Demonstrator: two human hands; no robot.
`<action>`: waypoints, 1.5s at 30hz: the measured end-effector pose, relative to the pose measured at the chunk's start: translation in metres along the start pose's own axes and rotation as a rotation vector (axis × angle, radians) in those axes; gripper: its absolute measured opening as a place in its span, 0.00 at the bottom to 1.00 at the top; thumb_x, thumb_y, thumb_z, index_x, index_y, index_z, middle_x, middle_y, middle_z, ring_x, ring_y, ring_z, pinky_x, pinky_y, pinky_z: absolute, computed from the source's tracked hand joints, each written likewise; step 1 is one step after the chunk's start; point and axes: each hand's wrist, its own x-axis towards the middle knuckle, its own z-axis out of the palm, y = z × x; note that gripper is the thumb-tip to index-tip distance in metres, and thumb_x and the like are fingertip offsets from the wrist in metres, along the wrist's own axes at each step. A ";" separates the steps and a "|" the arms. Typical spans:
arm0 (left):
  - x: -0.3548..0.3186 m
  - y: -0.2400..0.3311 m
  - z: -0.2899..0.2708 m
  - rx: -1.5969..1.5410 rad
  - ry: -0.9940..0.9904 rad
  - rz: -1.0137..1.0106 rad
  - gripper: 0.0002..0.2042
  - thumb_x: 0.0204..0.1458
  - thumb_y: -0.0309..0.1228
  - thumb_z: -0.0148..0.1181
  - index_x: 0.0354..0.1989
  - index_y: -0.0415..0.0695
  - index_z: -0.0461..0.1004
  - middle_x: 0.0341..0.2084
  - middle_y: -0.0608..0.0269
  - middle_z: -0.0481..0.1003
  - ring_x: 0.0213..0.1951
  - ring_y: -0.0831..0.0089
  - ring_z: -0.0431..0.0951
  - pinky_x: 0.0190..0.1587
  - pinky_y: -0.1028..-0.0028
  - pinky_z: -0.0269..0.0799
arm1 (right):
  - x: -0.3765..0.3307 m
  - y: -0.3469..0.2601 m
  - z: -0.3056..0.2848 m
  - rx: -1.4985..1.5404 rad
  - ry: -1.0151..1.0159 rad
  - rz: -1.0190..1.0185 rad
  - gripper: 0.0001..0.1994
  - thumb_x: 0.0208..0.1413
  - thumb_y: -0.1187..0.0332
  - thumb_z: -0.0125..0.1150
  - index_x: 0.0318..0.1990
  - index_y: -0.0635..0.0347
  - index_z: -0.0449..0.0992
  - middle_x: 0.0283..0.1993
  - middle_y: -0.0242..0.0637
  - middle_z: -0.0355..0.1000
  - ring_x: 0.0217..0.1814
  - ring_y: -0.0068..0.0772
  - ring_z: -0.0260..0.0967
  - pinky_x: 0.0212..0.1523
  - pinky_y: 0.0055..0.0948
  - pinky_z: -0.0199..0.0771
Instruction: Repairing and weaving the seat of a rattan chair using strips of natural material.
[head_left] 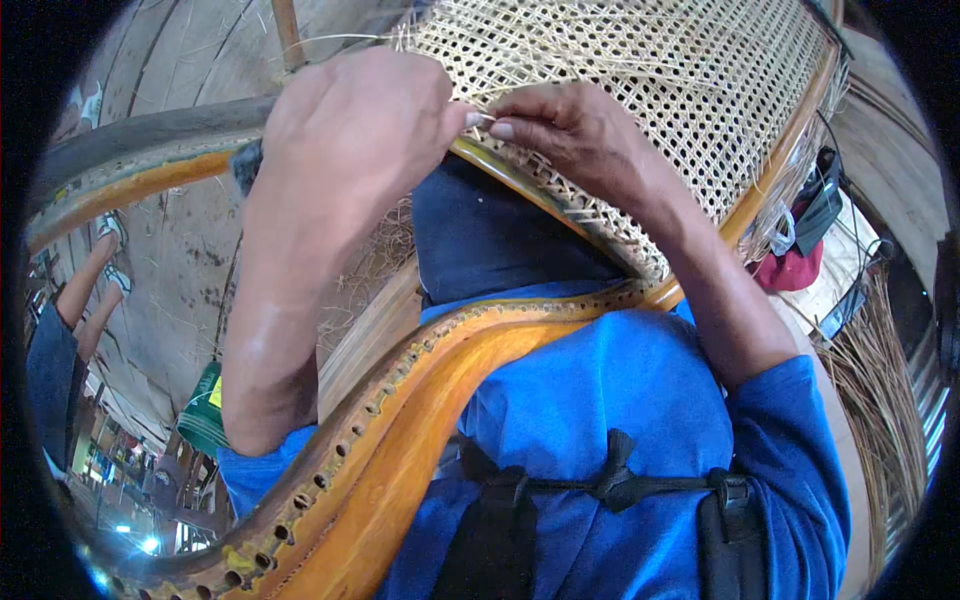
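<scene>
A pale woven cane panel (650, 90) with an open lattice fills the top of the view, set in a curved wooden frame (405, 440). Over the panel's left lower edge, my left hand (355, 125) is closed, thumb and finger pinched on a thin cane strand (481, 118). My right hand (580, 135) pinches the same strand from the other side, its thumb nearly meeting the left one. The frame's wide orange curve crosses my lap, with a row of small holes along its edge. My left hand hides part of the frame behind it.
Loose cane strips (870, 400) lie in a bundle at the right, near a red cloth (790, 268). A green container (205, 410) stands on the floor at the left. Another person's legs (88, 285) show at the far left. Cane scraps litter the floor.
</scene>
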 end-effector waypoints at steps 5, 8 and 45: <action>0.017 -0.013 0.025 0.115 -0.045 0.180 0.10 0.48 0.34 0.52 0.22 0.42 0.75 0.21 0.49 0.74 0.27 0.52 0.76 0.27 0.58 0.72 | -0.011 0.009 0.008 -0.235 0.048 0.225 0.11 0.54 0.62 0.56 0.33 0.61 0.76 0.29 0.48 0.73 0.32 0.49 0.72 0.36 0.41 0.71; 0.038 0.002 0.038 0.099 0.063 0.392 0.08 0.44 0.29 0.51 0.21 0.41 0.76 0.21 0.49 0.75 0.26 0.54 0.78 0.27 0.59 0.73 | -0.021 0.016 0.010 -0.288 0.165 0.123 0.09 0.51 0.66 0.56 0.28 0.63 0.75 0.29 0.49 0.70 0.34 0.51 0.69 0.37 0.42 0.70; 0.015 -0.002 0.032 0.127 -0.223 -0.087 0.12 0.48 0.37 0.54 0.25 0.40 0.77 0.26 0.46 0.77 0.32 0.52 0.79 0.36 0.58 0.74 | -0.013 0.027 0.001 -0.630 0.058 -0.266 0.06 0.49 0.72 0.52 0.35 0.54 0.72 0.40 0.38 0.68 0.43 0.43 0.70 0.39 0.39 0.72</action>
